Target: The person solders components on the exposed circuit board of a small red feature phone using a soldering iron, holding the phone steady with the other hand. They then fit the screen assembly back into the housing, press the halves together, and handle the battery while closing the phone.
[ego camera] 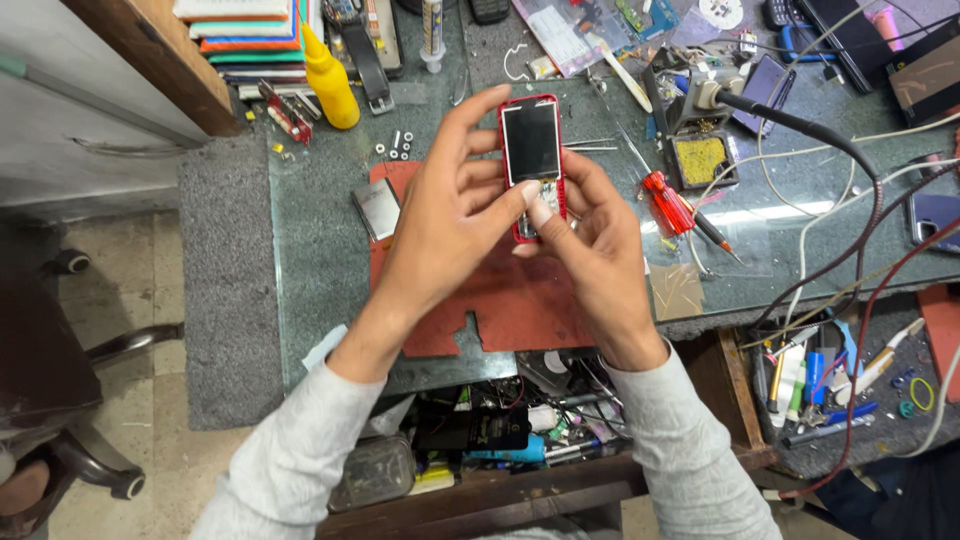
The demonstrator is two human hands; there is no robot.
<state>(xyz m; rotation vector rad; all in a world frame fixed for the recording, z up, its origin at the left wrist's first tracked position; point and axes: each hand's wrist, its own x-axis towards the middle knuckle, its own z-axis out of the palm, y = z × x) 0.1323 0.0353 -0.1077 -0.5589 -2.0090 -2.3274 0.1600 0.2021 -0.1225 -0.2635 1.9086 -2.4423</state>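
Left hand (450,215) and right hand (590,235) both grip a small red phone (532,160), held upright above the red mat (500,300), thumbs pressing its lower half; screen dark, glossy. Glass-topped bench (310,260) below. Open wooden drawer (520,490) nr the wrists, crammed w/ cables, tools, parts. Red screwdriver (668,203) just right.

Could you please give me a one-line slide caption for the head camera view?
Both hands, left hand and right hand, hold a red phone above a red mat.
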